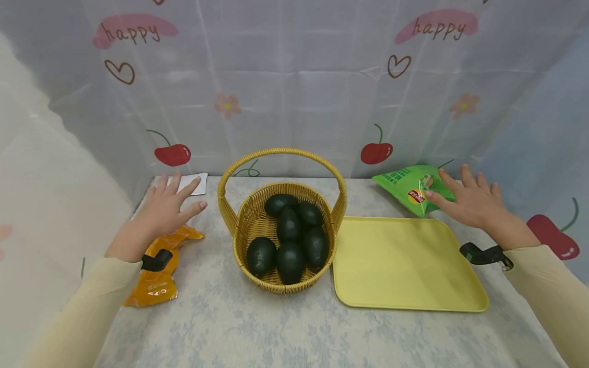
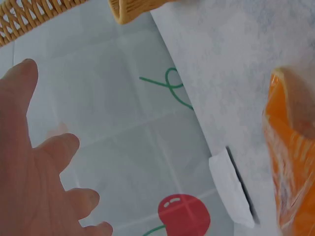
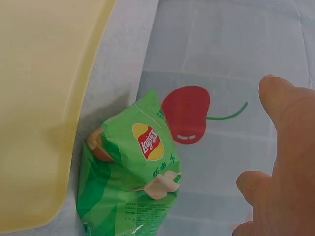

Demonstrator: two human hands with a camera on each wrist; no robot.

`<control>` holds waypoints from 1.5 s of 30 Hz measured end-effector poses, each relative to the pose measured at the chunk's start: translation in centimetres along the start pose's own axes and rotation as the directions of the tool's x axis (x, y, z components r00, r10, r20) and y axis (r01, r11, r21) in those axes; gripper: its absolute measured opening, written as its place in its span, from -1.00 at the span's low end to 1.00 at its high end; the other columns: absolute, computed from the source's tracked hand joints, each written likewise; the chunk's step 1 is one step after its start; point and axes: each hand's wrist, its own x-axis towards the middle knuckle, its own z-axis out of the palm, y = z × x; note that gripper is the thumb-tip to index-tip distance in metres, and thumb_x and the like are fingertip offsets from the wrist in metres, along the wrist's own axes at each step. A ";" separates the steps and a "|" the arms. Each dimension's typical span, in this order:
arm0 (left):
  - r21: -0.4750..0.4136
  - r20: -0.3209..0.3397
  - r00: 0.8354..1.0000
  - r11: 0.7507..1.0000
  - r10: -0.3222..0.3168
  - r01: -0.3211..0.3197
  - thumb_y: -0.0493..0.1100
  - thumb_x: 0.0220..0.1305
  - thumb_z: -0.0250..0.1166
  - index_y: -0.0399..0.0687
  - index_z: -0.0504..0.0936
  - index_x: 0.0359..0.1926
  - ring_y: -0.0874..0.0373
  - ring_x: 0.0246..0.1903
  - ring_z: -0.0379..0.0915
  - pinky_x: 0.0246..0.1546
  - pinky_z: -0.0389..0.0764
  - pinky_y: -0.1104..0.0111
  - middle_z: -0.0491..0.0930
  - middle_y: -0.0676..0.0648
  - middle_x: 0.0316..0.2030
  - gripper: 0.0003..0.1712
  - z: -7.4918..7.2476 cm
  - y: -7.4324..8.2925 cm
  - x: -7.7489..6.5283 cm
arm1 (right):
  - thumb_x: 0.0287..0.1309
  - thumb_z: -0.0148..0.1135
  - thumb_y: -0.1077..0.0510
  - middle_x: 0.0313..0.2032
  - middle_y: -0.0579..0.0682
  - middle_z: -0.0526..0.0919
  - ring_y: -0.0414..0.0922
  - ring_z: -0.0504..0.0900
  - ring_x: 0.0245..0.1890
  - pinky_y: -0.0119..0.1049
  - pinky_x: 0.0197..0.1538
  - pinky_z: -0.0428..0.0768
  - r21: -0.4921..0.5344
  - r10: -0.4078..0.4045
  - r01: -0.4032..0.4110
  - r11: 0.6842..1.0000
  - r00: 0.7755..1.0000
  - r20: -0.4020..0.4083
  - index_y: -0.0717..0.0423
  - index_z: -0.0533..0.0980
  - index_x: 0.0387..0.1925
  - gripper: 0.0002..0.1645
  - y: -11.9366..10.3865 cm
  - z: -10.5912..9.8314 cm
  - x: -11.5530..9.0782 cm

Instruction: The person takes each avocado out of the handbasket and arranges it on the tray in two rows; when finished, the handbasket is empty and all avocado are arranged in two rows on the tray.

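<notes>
My left hand (image 1: 164, 207) is spread with straight fingers above an orange plastic packet (image 1: 158, 271) and a small white packet (image 1: 195, 184) at the left. My right hand (image 1: 476, 199) hovers, fingers apart, beside a green Lay's chip bag (image 1: 416, 186) at the back right; in the right wrist view the chip bag (image 3: 130, 172) stands apart from the fingers. Neither hand holds anything. Between them sits a woven basket (image 1: 284, 289) with a tall arched handle, and several dark green avocados (image 1: 290, 260) lie inside it.
A yellow rectangular tray (image 1: 405, 263) lies right of the basket, its left edge close against it. Behind everything hangs a pale curtain (image 1: 294, 76) printed with cherries and hearts. A floral cloth (image 1: 257, 332) covers the table.
</notes>
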 end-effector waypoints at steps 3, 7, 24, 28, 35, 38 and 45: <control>-0.048 -0.003 1.000 0.999 0.017 -0.017 0.43 0.47 -0.06 0.01 -0.03 0.64 -0.63 0.49 -0.47 0.37 -0.29 -0.49 -0.34 -0.51 0.57 -0.04 0.7 0.4 -0.4 | 0.39 -0.30 -0.56 0.49 0.61 -0.45 0.73 -0.32 0.39 0.64 0.29 -0.26 -0.002 -0.003 0.003 1.000 1.000 -0.002 0.04 -0.28 0.64 0.13 0.1 0.1 0.0; -0.081 -0.016 0.999 0.996 0.042 -0.043 0.40 0.46 0.02 0.03 0.00 0.64 -0.62 0.50 -0.42 0.37 -0.23 -0.50 -0.29 -0.49 0.58 -0.04 1.9 1.0 -0.9 | 0.40 -0.29 -0.56 0.49 0.61 -0.43 0.73 -0.30 0.39 0.64 0.29 -0.25 -0.005 -0.005 0.005 1.000 1.000 -0.010 0.05 -0.27 0.64 0.13 0.3 0.4 0.0; -0.259 -0.089 0.987 0.953 0.136 -0.155 0.25 0.40 0.23 -0.19 0.30 0.51 -0.58 0.51 -0.23 0.40 -0.05 -0.44 -0.09 -0.40 0.59 -0.12 7.3 3.8 -1.5 | 0.40 -0.30 -0.55 0.49 0.62 -0.41 0.71 -0.28 0.39 0.63 0.30 -0.24 -0.009 0.001 -0.001 1.000 1.000 -0.001 0.06 -0.29 0.64 0.13 0.6 0.9 -0.4; -0.318 -0.114 0.982 0.931 0.148 -0.177 0.21 0.43 0.22 -0.13 0.25 0.55 -0.55 0.52 -0.21 0.42 -0.05 -0.42 -0.04 -0.32 0.60 -0.14 8.5 4.5 -1.2 | 0.40 -0.30 -0.55 0.49 0.62 -0.42 0.72 -0.30 0.39 0.63 0.31 -0.25 0.002 0.005 -0.005 1.000 1.000 0.007 0.08 -0.28 0.63 0.14 0.6 0.9 -0.5; -0.488 -0.114 0.988 0.860 0.109 -0.151 0.17 0.51 0.14 -0.08 0.13 0.60 -0.34 0.56 -0.08 0.44 0.07 -0.34 0.08 -0.26 0.58 -0.18 9.7 5.3 -1.0 | 0.42 -0.31 -0.54 0.49 0.62 -0.38 0.71 -0.26 0.39 0.64 0.29 -0.21 -0.013 -0.007 0.007 1.000 1.000 0.004 0.11 -0.25 0.63 0.12 0.9 1.4 -0.4; -0.554 -0.124 0.987 0.819 0.099 -0.151 0.14 0.53 0.13 -0.09 0.09 0.61 -0.29 0.54 0.00 0.43 0.12 -0.31 0.12 -0.26 0.57 -0.18 10.2 5.6 -0.9 | 0.42 -0.31 -0.53 0.49 0.63 -0.36 0.71 -0.25 0.38 0.65 0.28 -0.18 -0.019 -0.012 0.012 1.000 1.000 0.001 0.12 -0.22 0.63 0.11 0.8 1.6 -0.4; -0.699 -0.131 0.989 0.701 0.072 -0.143 0.06 0.57 0.10 -0.03 0.02 0.63 -0.26 0.53 0.07 0.43 0.22 -0.23 0.10 -0.22 0.59 -0.21 11.3 5.9 -0.4 | 0.42 -0.27 -0.52 0.49 0.64 -0.32 0.69 -0.22 0.39 0.62 0.27 -0.12 -0.013 -0.018 0.018 1.000 1.000 -0.020 0.12 -0.18 0.63 0.11 0.4 1.8 -0.6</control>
